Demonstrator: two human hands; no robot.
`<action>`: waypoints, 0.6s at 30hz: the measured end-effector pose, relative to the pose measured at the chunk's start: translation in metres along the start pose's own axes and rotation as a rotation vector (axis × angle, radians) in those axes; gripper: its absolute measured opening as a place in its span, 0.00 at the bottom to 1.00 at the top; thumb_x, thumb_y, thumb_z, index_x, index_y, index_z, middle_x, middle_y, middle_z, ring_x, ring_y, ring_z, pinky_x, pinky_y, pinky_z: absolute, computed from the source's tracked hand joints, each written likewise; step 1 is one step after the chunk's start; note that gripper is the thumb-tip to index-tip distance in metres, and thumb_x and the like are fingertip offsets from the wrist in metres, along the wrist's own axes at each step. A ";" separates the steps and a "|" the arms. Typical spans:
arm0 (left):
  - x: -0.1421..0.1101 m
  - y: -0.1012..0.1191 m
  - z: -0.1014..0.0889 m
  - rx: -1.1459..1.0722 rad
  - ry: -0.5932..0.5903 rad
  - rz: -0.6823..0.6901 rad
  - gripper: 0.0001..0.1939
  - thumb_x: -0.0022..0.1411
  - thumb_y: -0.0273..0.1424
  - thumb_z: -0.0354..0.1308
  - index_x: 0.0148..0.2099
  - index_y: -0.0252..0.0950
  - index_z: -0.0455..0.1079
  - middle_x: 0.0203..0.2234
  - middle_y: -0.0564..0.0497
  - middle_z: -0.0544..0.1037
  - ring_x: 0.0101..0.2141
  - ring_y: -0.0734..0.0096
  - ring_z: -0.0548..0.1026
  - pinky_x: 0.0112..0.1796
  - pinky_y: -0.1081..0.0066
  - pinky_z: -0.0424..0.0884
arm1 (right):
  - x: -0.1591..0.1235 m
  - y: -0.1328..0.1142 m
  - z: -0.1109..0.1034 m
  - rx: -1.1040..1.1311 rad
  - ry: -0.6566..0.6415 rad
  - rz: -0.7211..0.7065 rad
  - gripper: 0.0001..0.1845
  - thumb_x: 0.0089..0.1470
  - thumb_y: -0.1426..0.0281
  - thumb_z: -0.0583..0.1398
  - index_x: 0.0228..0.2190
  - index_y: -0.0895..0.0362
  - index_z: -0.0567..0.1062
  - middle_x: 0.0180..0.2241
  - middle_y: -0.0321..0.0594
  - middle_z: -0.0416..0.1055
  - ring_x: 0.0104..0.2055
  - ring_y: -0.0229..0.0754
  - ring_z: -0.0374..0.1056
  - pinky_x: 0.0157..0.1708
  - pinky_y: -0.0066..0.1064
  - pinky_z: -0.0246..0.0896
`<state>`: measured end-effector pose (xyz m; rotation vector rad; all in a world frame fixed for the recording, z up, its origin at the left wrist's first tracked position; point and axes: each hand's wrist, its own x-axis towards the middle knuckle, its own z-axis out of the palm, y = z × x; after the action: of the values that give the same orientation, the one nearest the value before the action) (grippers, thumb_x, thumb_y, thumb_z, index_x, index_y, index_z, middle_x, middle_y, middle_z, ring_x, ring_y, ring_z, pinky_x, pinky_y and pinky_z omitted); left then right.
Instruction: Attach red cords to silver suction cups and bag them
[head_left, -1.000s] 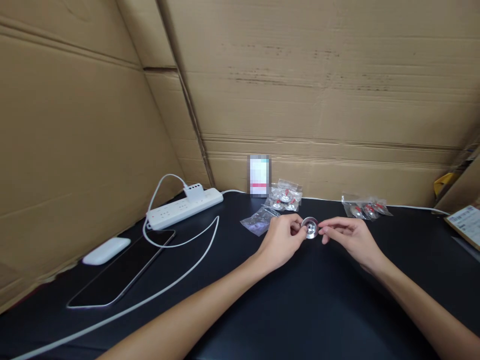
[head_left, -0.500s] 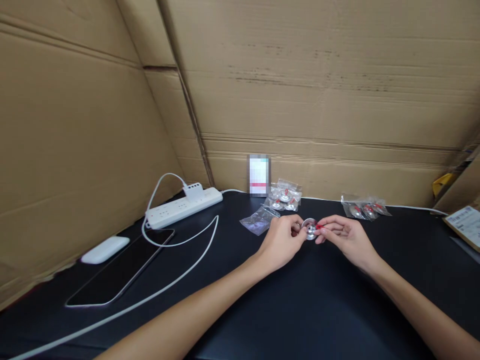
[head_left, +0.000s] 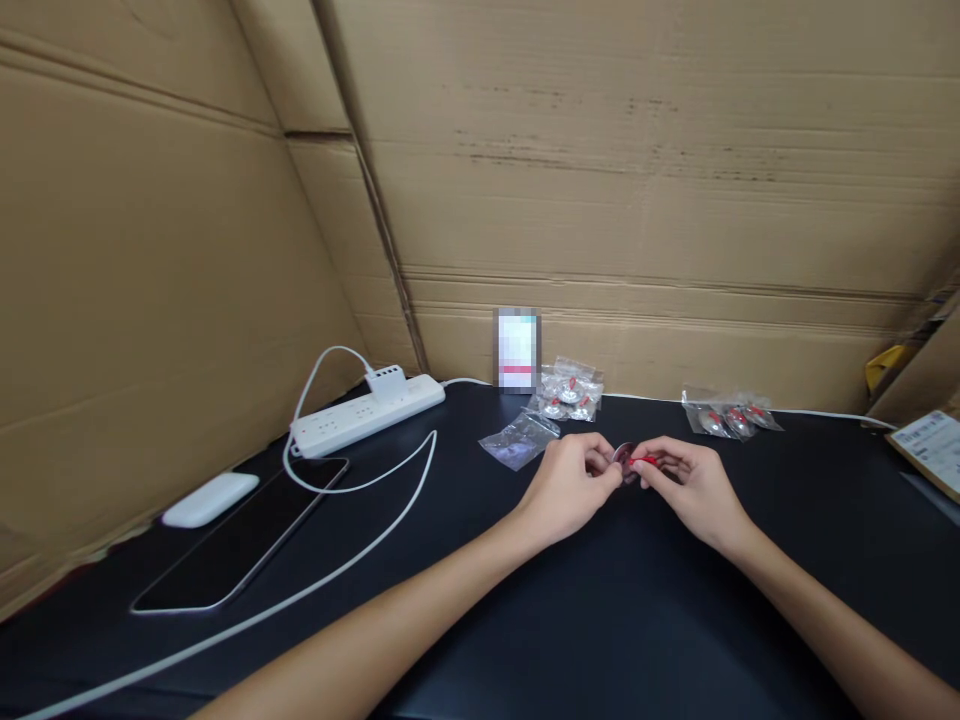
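My left hand (head_left: pixel 566 485) pinches a small round shiny metal disc (head_left: pixel 622 454) between thumb and fingers, above the black table. The disc is turned nearly edge-on, and fingers cover much of it. Close against its right side, my right hand (head_left: pixel 696 490) is closed on a thin red piece (head_left: pixel 645 461), which looks like a cord or strip. Whether the red piece is joined to the disc, I cannot tell. Behind my left hand lies a clear plastic bag (head_left: pixel 517 441). Further back is a pile of bagged silver discs (head_left: pixel 571 392) with red bits on them.
More bagged silver discs (head_left: pixel 732 418) lie at the back right. A blurred upright screen (head_left: pixel 517 350) leans on the cardboard wall (head_left: pixel 675 220). To the left are a white power strip (head_left: pixel 364 418), a looping white cable (head_left: pixel 360 555), a dark phone (head_left: pixel 240 540) and a white case (head_left: pixel 211 499).
The disc has turned from facing me to nearly edge-on. My right hand has moved left against it, and the red piece has come into view in its fingers.
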<state>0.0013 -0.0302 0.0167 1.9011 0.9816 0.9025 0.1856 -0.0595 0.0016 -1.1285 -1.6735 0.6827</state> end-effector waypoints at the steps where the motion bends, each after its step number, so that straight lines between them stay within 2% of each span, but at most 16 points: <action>1: 0.000 -0.002 0.001 -0.038 -0.014 -0.012 0.04 0.57 0.29 0.57 0.33 0.35 0.72 0.27 0.50 0.80 0.29 0.67 0.78 0.31 0.71 0.70 | -0.001 -0.003 0.000 -0.059 0.003 -0.025 0.07 0.57 0.65 0.61 0.33 0.55 0.76 0.31 0.41 0.76 0.30 0.42 0.71 0.34 0.34 0.68; 6: 0.002 -0.010 0.004 -0.151 -0.044 -0.035 0.04 0.56 0.30 0.58 0.33 0.34 0.71 0.27 0.49 0.80 0.30 0.67 0.78 0.31 0.71 0.71 | -0.004 -0.014 0.001 -0.316 0.006 -0.158 0.07 0.61 0.70 0.55 0.33 0.54 0.73 0.31 0.39 0.72 0.31 0.41 0.66 0.33 0.33 0.62; 10: 0.002 -0.010 0.005 -0.190 -0.075 -0.041 0.07 0.57 0.29 0.56 0.36 0.33 0.73 0.25 0.50 0.78 0.28 0.68 0.77 0.26 0.73 0.71 | -0.005 -0.013 0.004 -0.376 0.002 -0.203 0.08 0.62 0.71 0.54 0.33 0.54 0.72 0.33 0.41 0.68 0.34 0.42 0.65 0.34 0.33 0.61; 18: 0.001 -0.006 0.007 -0.226 -0.079 -0.046 0.08 0.56 0.28 0.56 0.37 0.33 0.74 0.27 0.50 0.79 0.27 0.70 0.76 0.27 0.72 0.73 | -0.006 -0.008 0.005 -0.472 0.024 -0.216 0.07 0.61 0.73 0.53 0.33 0.54 0.71 0.32 0.41 0.67 0.35 0.44 0.66 0.35 0.34 0.61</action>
<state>0.0055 -0.0288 0.0085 1.7035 0.8363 0.8666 0.1787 -0.0680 0.0037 -1.2428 -1.9576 0.1354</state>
